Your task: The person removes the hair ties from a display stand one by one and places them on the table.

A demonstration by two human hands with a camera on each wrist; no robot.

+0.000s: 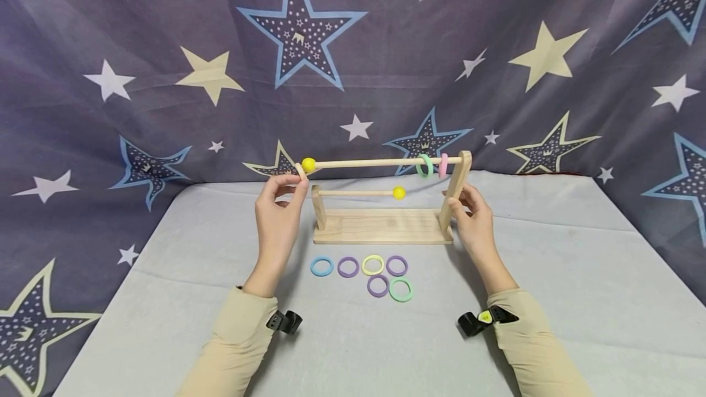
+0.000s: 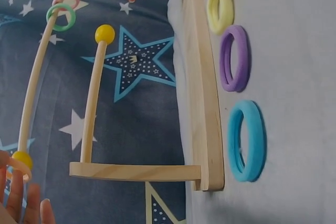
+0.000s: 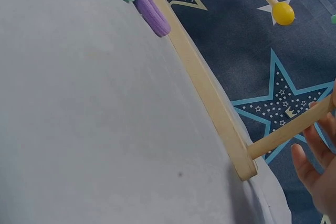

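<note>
A wooden stand (image 1: 380,234) carries two horizontal rods, each tipped with a yellow ball. My left hand (image 1: 280,207) pinches a pale orange ring (image 1: 300,171) at the yellow ball (image 1: 309,165) of the upper rod; the left wrist view shows this ring (image 2: 21,167) right by the ball, whether around it I cannot tell. With thumb and fingers, my right hand (image 1: 473,216) grips the stand's tall right upright (image 1: 456,192). A green ring (image 1: 421,166) and a pink ring (image 1: 444,165) hang on the upper rod near that upright. The lower rod (image 1: 358,193) bears no ring.
In front of the stand, loose rings lie on the grey-covered table (image 1: 353,348): a blue ring (image 1: 322,266), a yellow ring (image 1: 372,264), a green ring (image 1: 401,290) and several purple rings (image 1: 348,267). A star-patterned cloth (image 1: 386,78) hangs behind.
</note>
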